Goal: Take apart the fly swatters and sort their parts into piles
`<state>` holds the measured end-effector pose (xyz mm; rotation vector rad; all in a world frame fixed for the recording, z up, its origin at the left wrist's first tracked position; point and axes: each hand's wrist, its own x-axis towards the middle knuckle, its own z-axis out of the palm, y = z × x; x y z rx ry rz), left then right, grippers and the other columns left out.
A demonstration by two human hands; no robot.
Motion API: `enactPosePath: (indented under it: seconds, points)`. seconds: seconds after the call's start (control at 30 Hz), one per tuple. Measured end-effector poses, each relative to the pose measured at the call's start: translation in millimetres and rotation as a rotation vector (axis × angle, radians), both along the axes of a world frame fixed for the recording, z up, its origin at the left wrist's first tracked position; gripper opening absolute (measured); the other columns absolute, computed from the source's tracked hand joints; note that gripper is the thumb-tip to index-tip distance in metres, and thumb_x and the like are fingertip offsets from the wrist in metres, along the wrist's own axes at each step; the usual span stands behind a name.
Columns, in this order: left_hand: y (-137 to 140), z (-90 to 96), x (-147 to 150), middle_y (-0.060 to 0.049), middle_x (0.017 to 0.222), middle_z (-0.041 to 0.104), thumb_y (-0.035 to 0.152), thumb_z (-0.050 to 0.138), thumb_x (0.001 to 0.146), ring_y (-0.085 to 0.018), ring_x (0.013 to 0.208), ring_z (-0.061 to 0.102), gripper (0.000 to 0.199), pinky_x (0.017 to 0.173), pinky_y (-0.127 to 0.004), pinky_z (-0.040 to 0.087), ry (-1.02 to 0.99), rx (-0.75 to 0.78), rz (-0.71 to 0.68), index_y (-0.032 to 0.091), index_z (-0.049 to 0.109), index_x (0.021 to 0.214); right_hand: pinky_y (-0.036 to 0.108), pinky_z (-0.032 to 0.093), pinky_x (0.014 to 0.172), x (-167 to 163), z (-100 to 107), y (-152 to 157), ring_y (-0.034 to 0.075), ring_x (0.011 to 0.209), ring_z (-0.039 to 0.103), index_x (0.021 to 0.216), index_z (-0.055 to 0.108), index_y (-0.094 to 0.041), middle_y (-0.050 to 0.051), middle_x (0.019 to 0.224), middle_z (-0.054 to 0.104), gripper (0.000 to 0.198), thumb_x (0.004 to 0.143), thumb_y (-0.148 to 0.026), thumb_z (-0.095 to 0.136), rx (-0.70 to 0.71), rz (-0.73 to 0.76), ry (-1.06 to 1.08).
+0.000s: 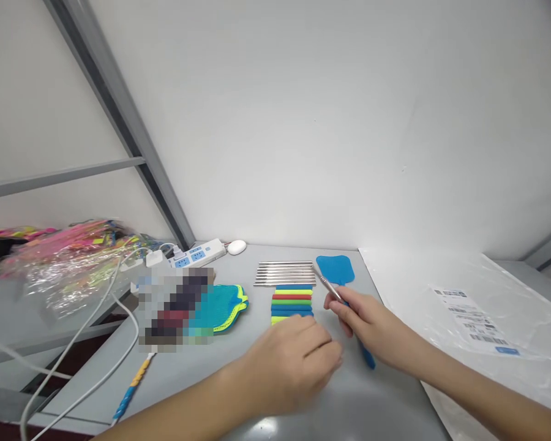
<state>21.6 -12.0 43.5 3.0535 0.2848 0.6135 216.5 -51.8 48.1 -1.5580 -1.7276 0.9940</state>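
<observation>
My right hand (360, 312) pinches a thin silver metal rod (327, 285), which slants up and left from the fingers. A flat blue paddle, like a fly swatter head (335, 268), lies just beyond this hand. Below the hand a blue handle end (368, 356) shows; the hand hides what it joins. My left hand (298, 361) is closed, fingers curled, in front of the coloured tubes, slightly blurred; whatever it holds is hidden. Blue, yellow, red and green tubes (292, 302) lie in a stacked row, partly covered by the left hand. Behind them several silver rods (284, 273) lie side by side.
On the left are a teal mesh item with yellow edging (224, 308), a blurred-out patch, a power strip (199, 252), and a white cable with an orange-and-blue wrap (132, 389). Plastic-bagged colourful goods (87, 257) lie far left. White plastic packaging (477, 318) covers the right; a wall stands behind.
</observation>
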Motion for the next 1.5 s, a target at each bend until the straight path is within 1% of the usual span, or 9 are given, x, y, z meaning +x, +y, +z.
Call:
enactPosePath:
  seconds: [0.1,0.17,0.23,0.33,0.53,0.63,0.97,1.17,1.5]
  points:
    - [7.0,8.3,-3.4,-0.009,0.113,0.064,0.012,0.044,0.093,-0.022,0.101,0.056,0.029,0.096,-0.043,0.038,-0.101,0.363,0.072,0.018,0.056,0.119,0.026,0.038,0.059,0.3,12.0,-5.0,0.014,0.064,0.051,0.084,0.049,-0.022,-0.002,0.071,0.057,0.024,0.099,-0.034,0.034,0.052,0.104,-0.17]
    - [13.1,7.5,-1.0,-0.009,0.107,0.064,0.015,0.045,0.094,-0.022,0.098,0.056,0.023,0.096,-0.045,0.036,-0.023,0.416,0.155,0.016,0.056,0.114,0.026,0.036,0.058,-4.1,15.9,-7.1,0.014,0.064,0.051,0.084,0.051,-0.022,0.0,0.074,0.059,0.024,0.098,-0.03,0.033,0.054,0.152,-0.248]
    - [19.0,2.0,1.0,-0.005,0.084,0.062,0.019,0.046,0.095,-0.02,0.077,0.056,0.011,0.081,-0.04,0.04,0.068,0.392,0.182,0.016,0.056,0.094,0.026,0.032,0.054,-6.6,17.1,-6.9,0.014,0.06,0.048,0.08,0.05,-0.021,0.0,0.071,0.058,0.024,0.097,-0.033,0.036,0.006,0.169,-0.379]
    - [24.5,-7.3,-1.6,-0.001,0.068,0.052,0.027,0.044,0.096,-0.018,0.06,0.05,0.022,0.063,-0.035,0.035,0.12,0.376,0.183,0.019,0.048,0.077,0.025,0.026,0.049,-2.5,17.6,-5.0,0.013,0.054,0.041,0.077,0.047,-0.021,-0.001,0.066,0.052,0.029,0.095,-0.042,0.039,-0.13,0.252,-0.504]
    - [26.8,-12.3,-13.9,0.0,0.07,0.053,0.024,0.043,0.095,-0.02,0.062,0.052,0.008,0.065,-0.036,0.032,0.189,0.428,0.209,0.02,0.05,0.094,0.025,0.027,0.05,9.8,15.2,-1.1,0.012,0.057,0.039,0.079,0.045,-0.022,-0.003,0.066,0.045,0.034,0.097,-0.049,0.034,-0.268,0.312,-0.375]
    - [28.1,-15.7,-13.2,-0.001,0.074,0.055,0.015,0.047,0.088,-0.021,0.064,0.053,0.017,0.069,-0.037,0.033,0.211,0.45,0.227,0.019,0.05,0.105,0.025,0.029,0.054,11.6,14.1,5.6,0.011,0.06,0.036,0.081,0.049,-0.021,-0.004,0.068,0.041,0.034,0.096,-0.05,0.037,-0.313,0.332,-0.262]
    - [38.1,-23.9,2.7,-0.004,0.078,0.053,0.017,0.042,0.092,-0.02,0.068,0.051,0.008,0.059,-0.034,0.033,0.126,0.442,0.137,0.016,0.05,0.09,0.022,0.03,0.046,22.2,10.5,22.5,0.008,0.049,0.027,0.092,0.054,-0.021,-0.008,0.059,0.032,0.043,0.091,-0.063,0.041,-0.641,0.381,0.098]
    - [43.9,-34.2,2.7,-0.004,0.076,0.054,0.022,0.04,0.095,-0.019,0.063,0.052,0.012,0.055,-0.032,0.034,0.09,0.416,0.137,0.018,0.048,0.086,0.022,0.029,0.046,17.8,10.5,20.6,0.008,0.048,0.026,0.09,0.055,-0.021,-0.008,0.057,0.032,0.042,0.091,-0.062,0.044,-0.659,0.339,0.142]
    - [44.1,-32.2,2.2,-0.003,0.075,0.056,0.025,0.04,0.096,-0.019,0.061,0.056,0.013,0.052,-0.031,0.036,0.052,0.452,0.213,0.018,0.048,0.088,0.027,0.024,0.055,15.8,21.4,15.5,0.012,0.061,0.03,0.076,0.044,-0.022,-0.004,0.07,0.033,0.048,0.087,-0.069,0.041,-0.475,0.206,-0.273]
